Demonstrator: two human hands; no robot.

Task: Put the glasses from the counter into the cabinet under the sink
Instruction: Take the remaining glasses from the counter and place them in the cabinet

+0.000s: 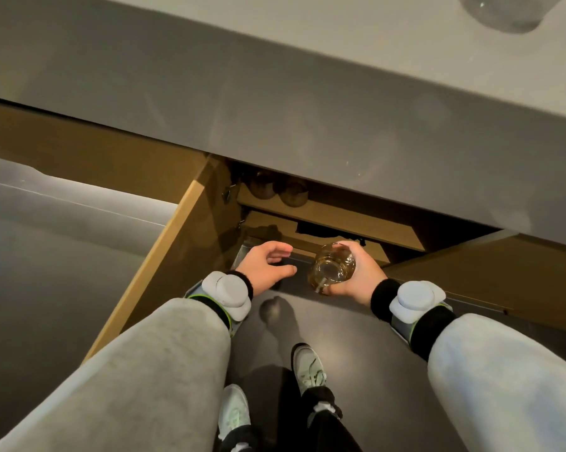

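My right hand [360, 275] grips a clear tumbler glass [331, 267] low down, just in front of the open cabinet [324, 213] under the grey counter [307, 109]. Two glasses [276, 189] stand at the left of the cabinet's upper wooden shelf, half hidden under the counter's edge. My left hand [264, 264] hovers empty with its fingers spread, to the left of the held glass, near the cabinet's bottom edge. Another glass [507, 11] stands on the counter at the top right, partly cut off by the frame.
The left cabinet door [164, 259] is swung wide open toward me. The right door [490, 272] is open too. A dark item [321, 230] lies on the lower shelf. My feet [307, 370] stand on the dark floor right below the hands.
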